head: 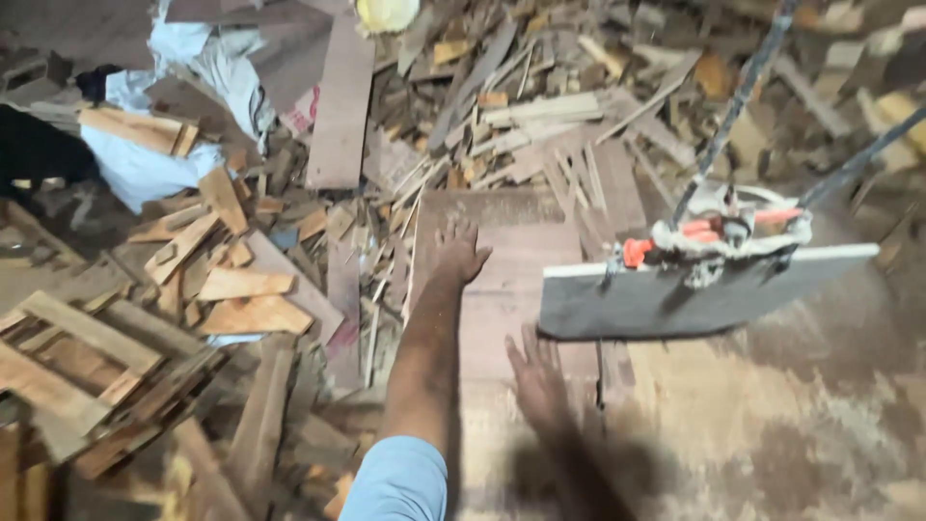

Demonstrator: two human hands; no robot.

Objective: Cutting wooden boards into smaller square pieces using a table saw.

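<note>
Wood offcuts litter the floor from 9 to 1 o'clock, with a white sack at 10. At centre lies a flat brown board; at 3 o'clock a grey panel hangs from a clamp. Left hand, fingers spread, presses flat on the board; right hand, blurred, open, grips nothing and rests on its near end.

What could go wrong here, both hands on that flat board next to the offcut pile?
1. The right hand lies flat on the brown board close beside the grey panel and its thin upright blade: cut risk, probably.
2. The left hand reaches to the board's far end, by the scrap wood pile: splinters, snagging.
</note>
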